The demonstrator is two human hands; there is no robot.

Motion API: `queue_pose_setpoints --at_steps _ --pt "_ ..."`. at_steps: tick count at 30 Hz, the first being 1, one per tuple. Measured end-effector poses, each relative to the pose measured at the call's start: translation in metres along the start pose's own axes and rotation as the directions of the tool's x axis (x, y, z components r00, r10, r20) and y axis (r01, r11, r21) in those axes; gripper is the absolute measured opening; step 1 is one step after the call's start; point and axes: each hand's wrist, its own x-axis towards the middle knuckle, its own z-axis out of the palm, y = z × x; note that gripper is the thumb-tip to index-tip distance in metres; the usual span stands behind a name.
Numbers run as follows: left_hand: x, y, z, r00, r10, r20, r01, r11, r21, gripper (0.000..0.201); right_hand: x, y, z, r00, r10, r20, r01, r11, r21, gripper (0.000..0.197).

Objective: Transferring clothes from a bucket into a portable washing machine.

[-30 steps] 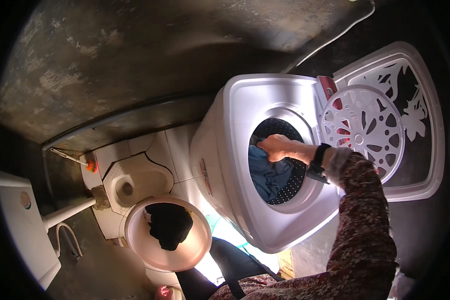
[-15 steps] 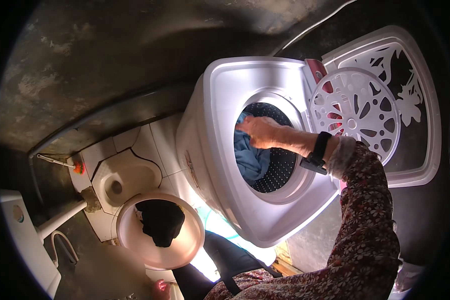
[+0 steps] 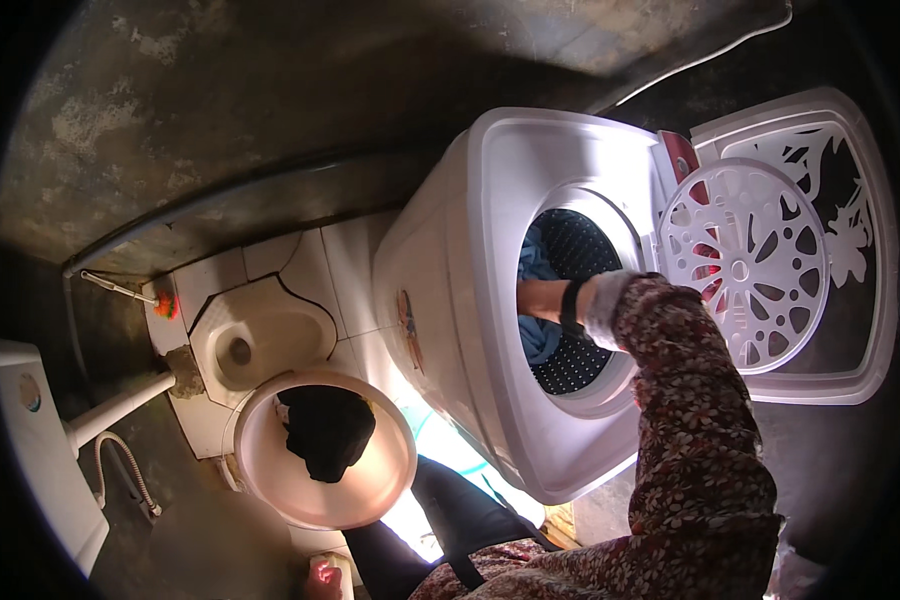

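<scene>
Right hand reaches into perforated drum, centre-right, by blue cloth; fingers hidden, grip cannot be told. Washing machine sticker, left-edge cistern label: illegible.

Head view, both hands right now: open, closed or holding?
Left hand: not in view.
Right hand: inside the drum, by blue cloth; fingers hidden, so grip cannot be told.
</scene>
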Motion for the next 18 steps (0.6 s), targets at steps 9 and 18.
queue_pose_setpoints --at_steps 9,18 --pt "0.014 -0.021 0.008 0.99 -0.079 0.119 0.095 0.987 -0.132 0.031 -0.03 -0.031 -0.062 0.903 0.277 0.329 -0.361 0.903 0.231 0.064" --pt "0.017 0.061 -0.027 0.991 -0.085 0.098 0.095 0.99 -0.101 0.035 -0.008 0.001 0.075 0.974 -0.138 -0.181 0.15 0.987 0.056 0.037"
